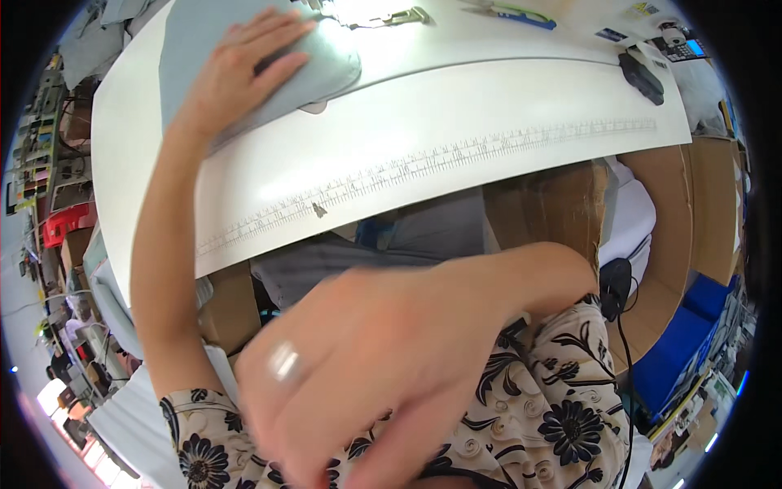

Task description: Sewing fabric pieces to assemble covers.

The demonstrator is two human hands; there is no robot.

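My left hand [244, 73] lies on a grey-blue piece of fabric [191, 41] at the far left of the white tabletop [407, 102]. Its fingers are stretched out and the thumb stands apart. Just beyond the fingertips is a brightly lit metal sewing-machine foot [322, 8]. Large and blurred, my right hand [366, 350] is raised close to the camera, away from the table. A ring shows on one finger. The fingers bend downward, but motion smears their tips, so whether they hold anything cannot be made out.
Green-and-blue-handled snips [525, 16] lie at the far edge. A black object [641, 79] sits at the table's right end, near a control panel [694, 47]. Ruler markings [456, 155] run along the front edge. An open cardboard box [668, 244] with white fabric stands at right.
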